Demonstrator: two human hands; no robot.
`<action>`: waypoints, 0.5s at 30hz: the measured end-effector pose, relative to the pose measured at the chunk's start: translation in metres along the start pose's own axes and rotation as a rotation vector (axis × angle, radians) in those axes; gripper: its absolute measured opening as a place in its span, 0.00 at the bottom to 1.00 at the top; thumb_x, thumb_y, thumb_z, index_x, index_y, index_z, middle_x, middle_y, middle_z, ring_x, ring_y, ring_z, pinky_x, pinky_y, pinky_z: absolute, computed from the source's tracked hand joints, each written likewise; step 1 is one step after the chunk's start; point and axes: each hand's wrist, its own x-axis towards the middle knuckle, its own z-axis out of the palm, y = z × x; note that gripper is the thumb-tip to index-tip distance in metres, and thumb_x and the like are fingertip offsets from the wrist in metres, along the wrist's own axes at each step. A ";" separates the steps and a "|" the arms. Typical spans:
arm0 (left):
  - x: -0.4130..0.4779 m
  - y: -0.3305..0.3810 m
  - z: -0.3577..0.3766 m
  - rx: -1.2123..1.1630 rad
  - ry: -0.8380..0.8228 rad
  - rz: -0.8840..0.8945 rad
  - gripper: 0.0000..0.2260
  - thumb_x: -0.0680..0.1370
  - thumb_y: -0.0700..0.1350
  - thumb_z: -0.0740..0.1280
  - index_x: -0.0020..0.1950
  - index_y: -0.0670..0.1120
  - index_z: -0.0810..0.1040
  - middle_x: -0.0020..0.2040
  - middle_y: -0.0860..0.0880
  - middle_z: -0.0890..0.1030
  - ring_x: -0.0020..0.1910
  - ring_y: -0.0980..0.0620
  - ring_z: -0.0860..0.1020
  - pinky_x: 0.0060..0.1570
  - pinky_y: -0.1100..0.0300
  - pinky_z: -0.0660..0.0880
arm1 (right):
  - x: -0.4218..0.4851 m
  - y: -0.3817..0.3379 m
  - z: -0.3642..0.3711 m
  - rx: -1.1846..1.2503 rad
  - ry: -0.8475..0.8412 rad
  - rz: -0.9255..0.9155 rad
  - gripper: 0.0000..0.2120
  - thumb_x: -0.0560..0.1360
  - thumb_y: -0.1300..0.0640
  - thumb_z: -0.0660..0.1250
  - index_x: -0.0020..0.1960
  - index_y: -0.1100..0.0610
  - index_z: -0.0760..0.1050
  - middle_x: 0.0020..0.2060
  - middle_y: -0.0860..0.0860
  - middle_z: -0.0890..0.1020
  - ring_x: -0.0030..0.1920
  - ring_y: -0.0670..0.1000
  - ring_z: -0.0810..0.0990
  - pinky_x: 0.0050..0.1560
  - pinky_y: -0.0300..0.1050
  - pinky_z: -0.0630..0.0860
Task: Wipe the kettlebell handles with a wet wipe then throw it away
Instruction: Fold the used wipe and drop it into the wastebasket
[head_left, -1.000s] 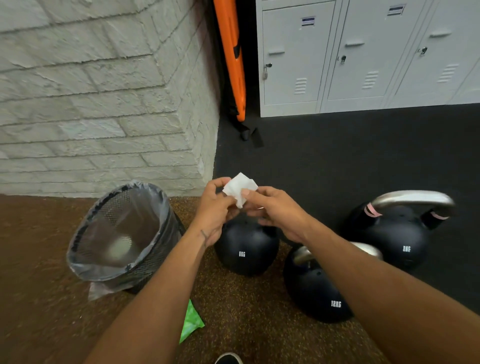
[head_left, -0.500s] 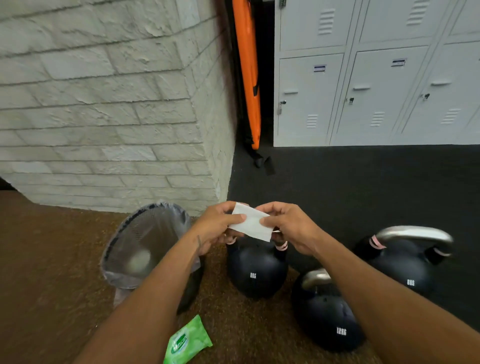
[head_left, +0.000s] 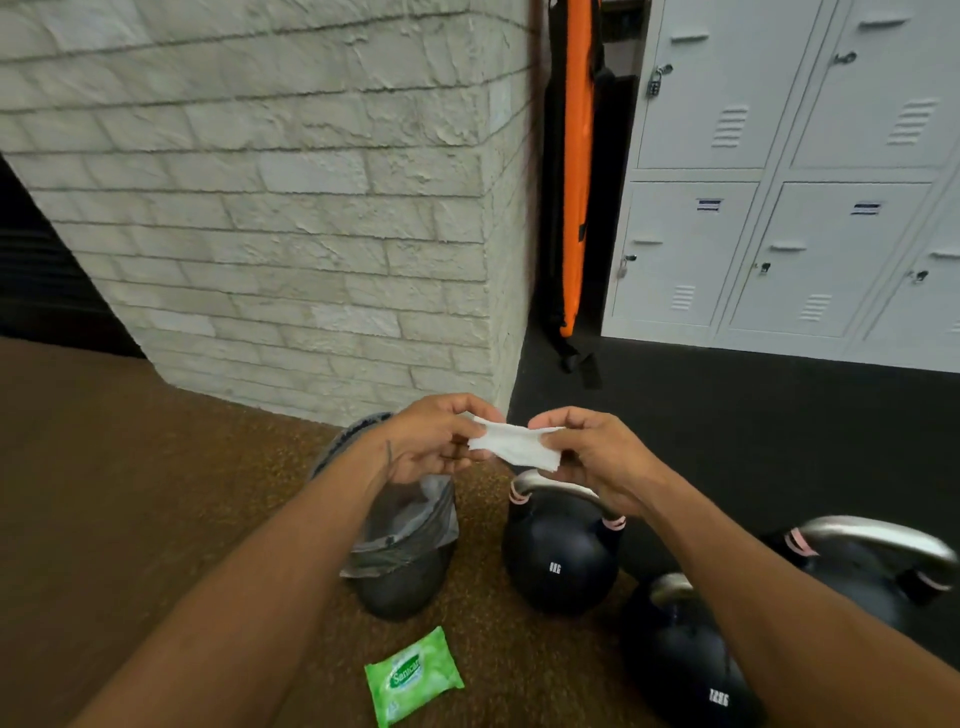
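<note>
While both hands pinch wet wipe (head_left: 515, 447) ends, left (head_left: 435, 440), right (head_left: 597, 457), long axis runs left-right above kettlebell (head_left: 561, 561)

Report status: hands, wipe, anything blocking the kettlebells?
Left hand and right hand both pinching the white wet wipe, stretched between them. Held above the black steel-handled kettlebell, not touching. Nothing blocking the handle.

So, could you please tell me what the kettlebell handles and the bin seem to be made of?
The nearest kettlebell handle looks like bare brushed steel: silvery with a soft sheen, against the matte black body of its kettlebell. The bin appears to be dark wire mesh, though blur leaves that open, lined with a thin, crinkled grey plastic bag.
</note>
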 end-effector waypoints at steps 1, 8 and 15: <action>-0.004 -0.001 -0.004 -0.029 0.004 0.006 0.09 0.81 0.36 0.64 0.50 0.47 0.82 0.43 0.46 0.85 0.34 0.56 0.82 0.30 0.67 0.75 | -0.001 -0.001 0.005 -0.006 -0.009 0.015 0.09 0.79 0.66 0.63 0.54 0.60 0.82 0.52 0.60 0.84 0.48 0.55 0.84 0.47 0.51 0.83; -0.031 -0.025 -0.035 -0.163 -0.025 0.011 0.07 0.78 0.36 0.66 0.50 0.43 0.83 0.50 0.44 0.85 0.50 0.50 0.83 0.48 0.57 0.81 | -0.009 0.001 0.037 -0.069 -0.094 0.107 0.10 0.79 0.55 0.67 0.55 0.59 0.81 0.46 0.59 0.84 0.43 0.54 0.80 0.40 0.46 0.83; -0.049 -0.058 -0.056 -0.134 0.072 0.018 0.14 0.75 0.31 0.71 0.57 0.44 0.80 0.49 0.46 0.84 0.47 0.51 0.84 0.41 0.61 0.82 | 0.011 0.018 0.068 -0.198 -0.127 0.088 0.09 0.74 0.71 0.69 0.50 0.58 0.78 0.47 0.57 0.81 0.42 0.51 0.82 0.34 0.40 0.82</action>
